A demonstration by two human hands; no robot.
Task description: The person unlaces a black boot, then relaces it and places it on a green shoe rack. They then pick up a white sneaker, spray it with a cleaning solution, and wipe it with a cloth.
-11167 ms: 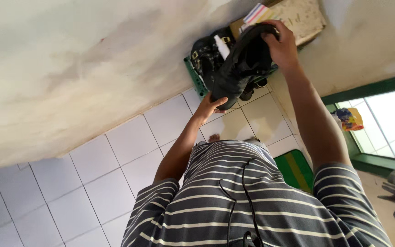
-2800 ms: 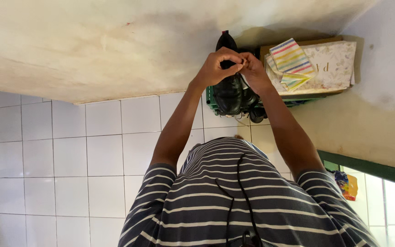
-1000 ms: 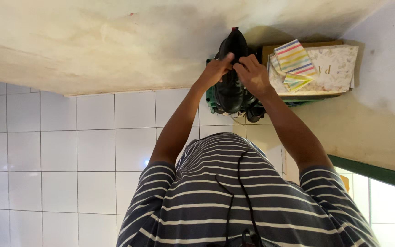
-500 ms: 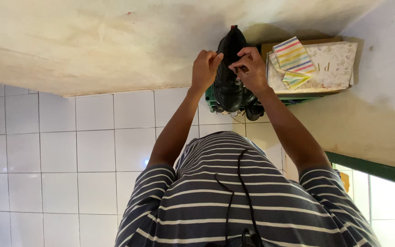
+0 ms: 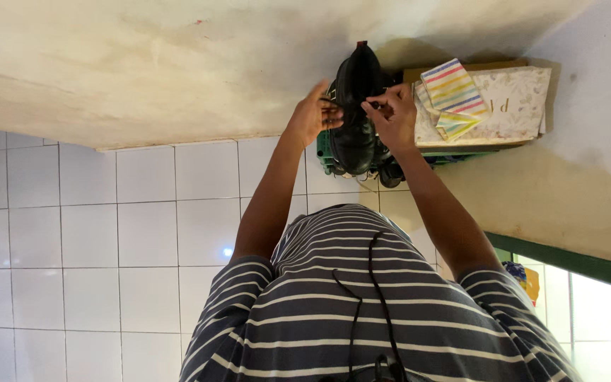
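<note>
The left hand (image 5: 310, 113) is resting against the side of a black boot (image 5: 355, 106), its fingers spread loosely rather than clamped; the right hand (image 5: 392, 117) is pinching something thin at the boot's front, probably a lace, though it is too small to be sure. The one boot is standing on end over a green crate (image 5: 328, 159), between the two hands; more dark footwear is showing beneath it, mostly hidden, so I cannot count it. Just beside the right hand one flat cardboard box (image 5: 510, 106) is lying with two striped cloths (image 5: 454, 90) on top; the person's striped shirt (image 5: 362, 304) is filling the foreground, cut off by the lower edge.
</note>
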